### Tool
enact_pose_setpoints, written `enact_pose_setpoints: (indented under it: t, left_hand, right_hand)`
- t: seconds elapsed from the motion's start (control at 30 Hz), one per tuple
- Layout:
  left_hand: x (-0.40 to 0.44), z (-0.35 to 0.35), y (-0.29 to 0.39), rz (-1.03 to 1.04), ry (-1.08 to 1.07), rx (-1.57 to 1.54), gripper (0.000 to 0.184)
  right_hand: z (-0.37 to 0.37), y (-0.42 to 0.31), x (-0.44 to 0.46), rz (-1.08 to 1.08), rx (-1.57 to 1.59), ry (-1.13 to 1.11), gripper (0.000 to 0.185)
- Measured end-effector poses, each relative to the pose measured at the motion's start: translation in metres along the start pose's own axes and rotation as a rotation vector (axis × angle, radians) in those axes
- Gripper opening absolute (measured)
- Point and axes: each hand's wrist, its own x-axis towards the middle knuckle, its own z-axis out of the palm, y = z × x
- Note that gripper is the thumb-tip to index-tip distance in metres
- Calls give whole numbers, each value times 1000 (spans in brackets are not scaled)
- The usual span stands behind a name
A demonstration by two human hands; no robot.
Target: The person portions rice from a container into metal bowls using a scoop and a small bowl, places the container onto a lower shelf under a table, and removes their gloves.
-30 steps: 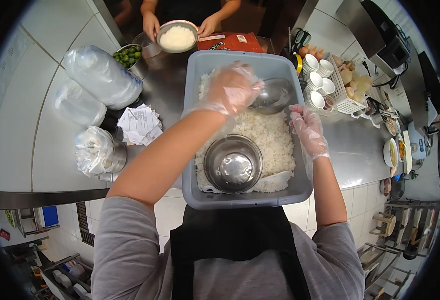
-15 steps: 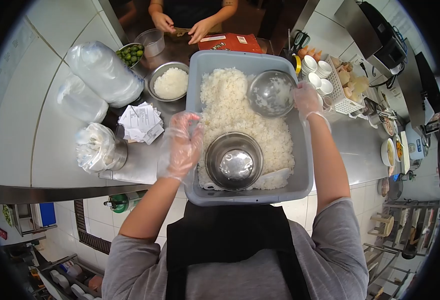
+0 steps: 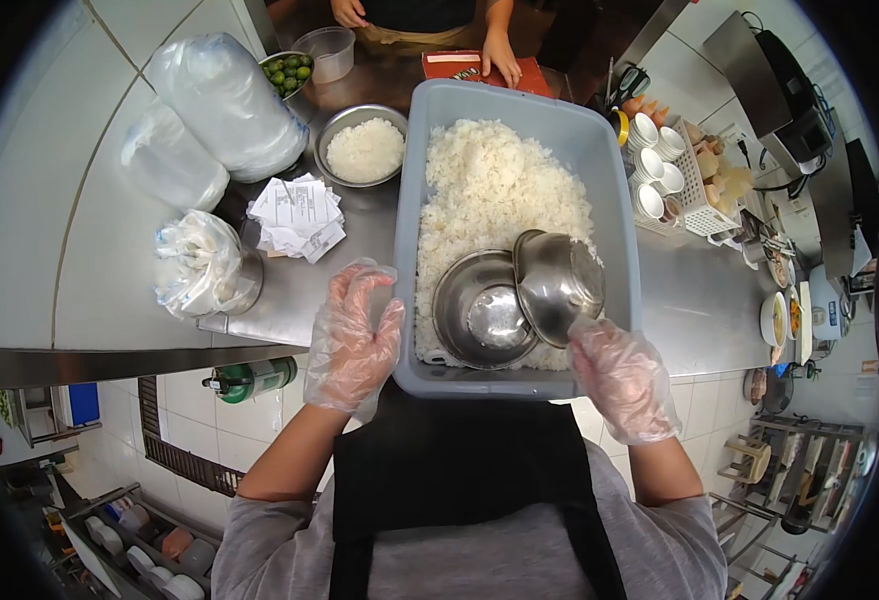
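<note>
A grey plastic tub (image 3: 620, 250) holds a heap of white rice (image 3: 510, 180). Inside it, near its front, a steel bowl (image 3: 465, 310) rests on the rice. My right hand (image 3: 628, 385), in a clear glove, grips the rim of a second steel bowl (image 3: 562, 285), which is tilted over the first one. Just outside the tub's left wall is my left hand (image 3: 353, 335), also gloved, its fingers apart and nothing in them. A steel bowl of rice (image 3: 365, 150) stands on the counter beside the tub's back left side.
Plastic bags (image 3: 225, 105), paper slips (image 3: 298, 215) and a pot of green fruit (image 3: 287, 73) are at left. At the back, a co-worker's hand (image 3: 501, 58) touches a red packet (image 3: 450, 66). White cups (image 3: 648, 165) and a white basket (image 3: 700, 195) stand at right.
The second bowl has moved from the tub's back right to its front with my right hand. My left hand has shifted slightly down. The co-worker's hand has reached the red packet.
</note>
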Motion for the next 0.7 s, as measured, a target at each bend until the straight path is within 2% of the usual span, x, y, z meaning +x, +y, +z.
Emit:
enact_pose_setpoints:
  t: [0.03, 0.1, 0.13, 0.23, 0.3, 0.37, 0.4, 0.5, 0.57, 0.63, 0.7]
  left_hand:
    - [-1, 1, 0, -1, -3, -2, 29]
    - [-2, 5, 0, -21, -46, -14, 29]
    - [-2, 7, 0, -21, -48, -16, 29]
    - [-1, 14, -1, 20, -56, 10, 28]
    - [1, 18, 1, 81, -64, 20, 27]
    - [4, 23, 3, 82, -66, 14, 28]
    - [5, 25, 4, 88, -69, 7, 28]
    - [5, 35, 6, 80, -92, 40, 28]
    - [7, 34, 10, 82, -100, 27, 27]
    - [6, 37, 8, 83, -115, 14, 27]
    - [4, 44, 0, 122, -59, 12, 27]
  right_hand:
    - [5, 3, -4, 3, 0, -3, 18]
    - [16, 16, -11, 169, 223, 233, 15]
    - [23, 25, -14, 244, 298, 271, 10]
    - [32, 35, -22, 312, 344, 356, 6]
    - [45, 38, -25, 332, 384, 330, 12]
    - [54, 23, -20, 127, 203, 356, 21]
    - [56, 14, -11, 46, 207, 331, 32]
    - [73, 3, 8, 63, 23, 314, 32]
    - [70, 19, 20, 30, 32, 309, 31]
    - [66, 41, 36, 119, -22, 306, 25]
    - [45, 59, 60, 216, -56, 405, 15]
